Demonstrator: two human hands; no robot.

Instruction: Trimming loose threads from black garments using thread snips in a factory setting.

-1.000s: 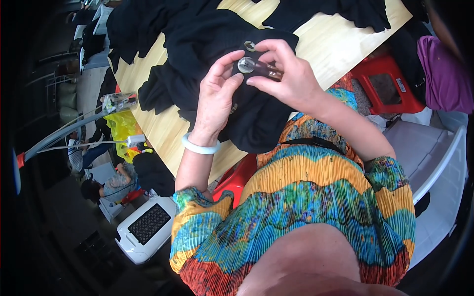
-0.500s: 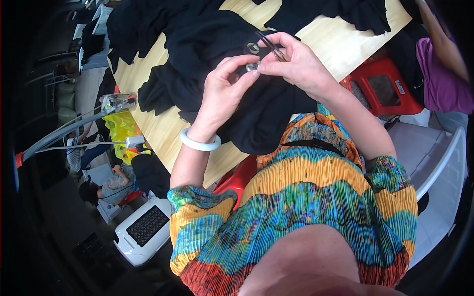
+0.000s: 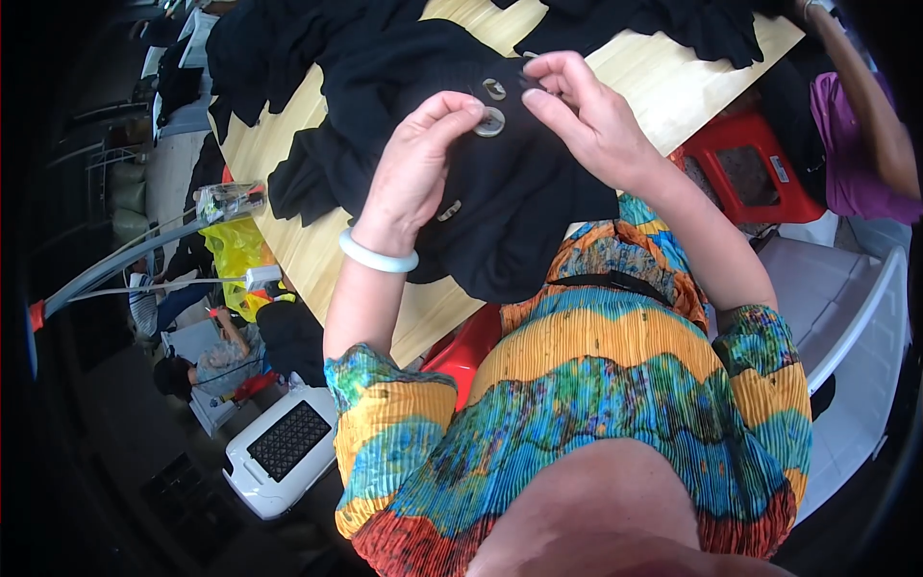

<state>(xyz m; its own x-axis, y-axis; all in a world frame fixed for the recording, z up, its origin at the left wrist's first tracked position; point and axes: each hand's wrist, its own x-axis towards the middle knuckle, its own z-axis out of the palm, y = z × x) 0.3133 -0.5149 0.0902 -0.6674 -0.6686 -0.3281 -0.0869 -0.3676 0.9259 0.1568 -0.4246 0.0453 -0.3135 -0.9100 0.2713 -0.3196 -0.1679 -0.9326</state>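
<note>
Pale wooden planks are forming the tabletop (image 3: 663,72), and most of it is lying under heaps of black cloth, with a red plastic stool (image 3: 750,173) standing just beside its near edge and a white vented appliance (image 3: 284,447) sitting on the floor at lower left.

Nearest the person, a soft black knitted garment with pale round buttons (image 3: 538,202) is draping over the tabletop edge toward the lap. The left hand (image 3: 418,168), with a pale green bangle (image 3: 378,255) circling its wrist, is resting on the cloth, and its fingertips are pressing down right at the larger pale round button (image 3: 489,122). The right hand (image 3: 586,115) is hovering just above and beside, with thumb and forefinger pressed together on something very small and thin near a second pale button (image 3: 494,89); what exactly it is pinching is too small to tell. A third, oblong pale button (image 3: 448,210) is showing lower on the cloth, below the left palm.

By the way it is folding and sagging, the garment is looking light, limp and stretchy, so it is likely sliding and bunching under any pull unless one hand is pinning it flat. The buttons are looking hard, smooth and a little slippery, best taken by the rim between two fingertips, with the cloth gripped close around them rather than far out at the hem.

At upper right, another person's arm in a purple sleeve (image 3: 851,163) is staying well apart.
</note>
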